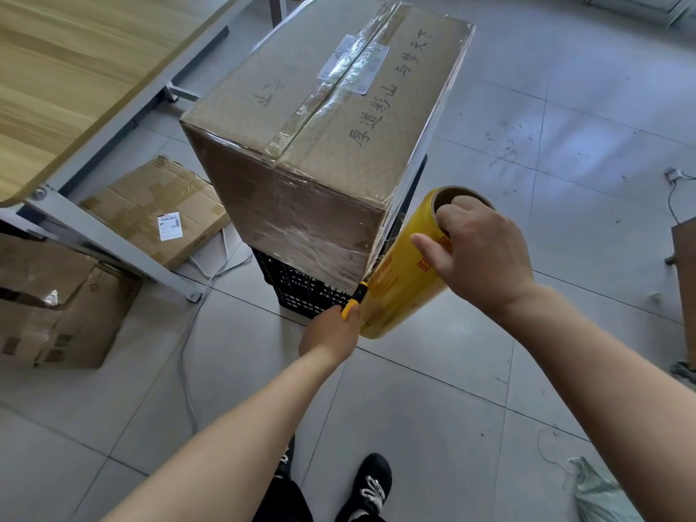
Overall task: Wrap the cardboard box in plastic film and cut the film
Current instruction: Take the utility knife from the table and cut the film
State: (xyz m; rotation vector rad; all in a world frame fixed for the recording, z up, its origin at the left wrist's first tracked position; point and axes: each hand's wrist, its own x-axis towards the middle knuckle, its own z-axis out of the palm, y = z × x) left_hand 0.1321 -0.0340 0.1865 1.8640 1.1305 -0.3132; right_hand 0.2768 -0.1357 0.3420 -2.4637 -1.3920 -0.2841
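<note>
Holding the yellow roll (403, 288) tilted just beside the near corner of the cardboard box (320, 118), my right hand (478, 254) has its fingers hooked into the core and its thumb outside, which I judge keeps the film taut between roll and box. My left hand (331, 333) is closed round the yellow-and-black knife (356, 299), with the tip raised to that stretched film by the box's lower corner, placed to cut. The box, filmed on every side I can see, stands on a black crate (301, 288), probably so the wrap reaches its bottom edge.
</note>
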